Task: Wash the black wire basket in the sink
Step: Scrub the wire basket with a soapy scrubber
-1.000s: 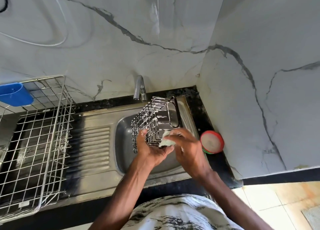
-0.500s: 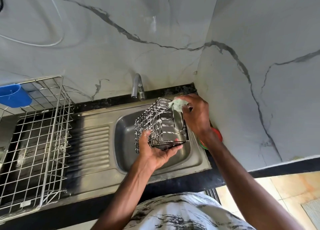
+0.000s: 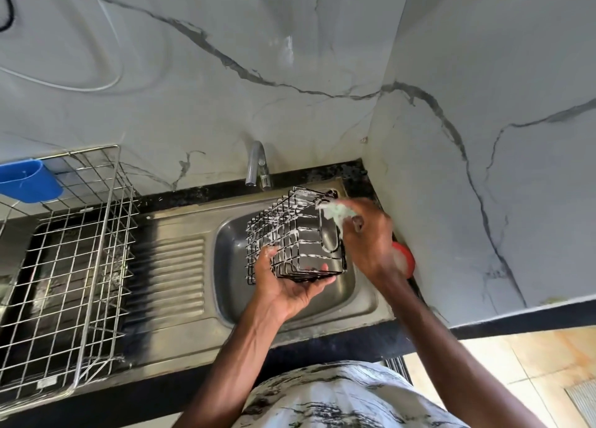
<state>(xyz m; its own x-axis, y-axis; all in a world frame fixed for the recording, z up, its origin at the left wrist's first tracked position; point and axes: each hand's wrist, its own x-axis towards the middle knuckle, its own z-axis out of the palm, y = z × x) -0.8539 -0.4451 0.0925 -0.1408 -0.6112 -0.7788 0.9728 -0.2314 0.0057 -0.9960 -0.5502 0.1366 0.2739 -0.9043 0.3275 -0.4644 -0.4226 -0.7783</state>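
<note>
Fingers of your left hand curl round the boxy, foam-streaked black wire basket, tilted above the steel sink; your right hand pinches a pale soapy sponge against its top rim.

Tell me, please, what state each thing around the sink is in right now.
Basket: soapy, tilted, held over the sink.
Left hand: grips the basket's lower end.
Right hand: holds a sponge against the basket's upper edge.
Tap: no water running.
Dish rack: standing on the drainboard.
</note>
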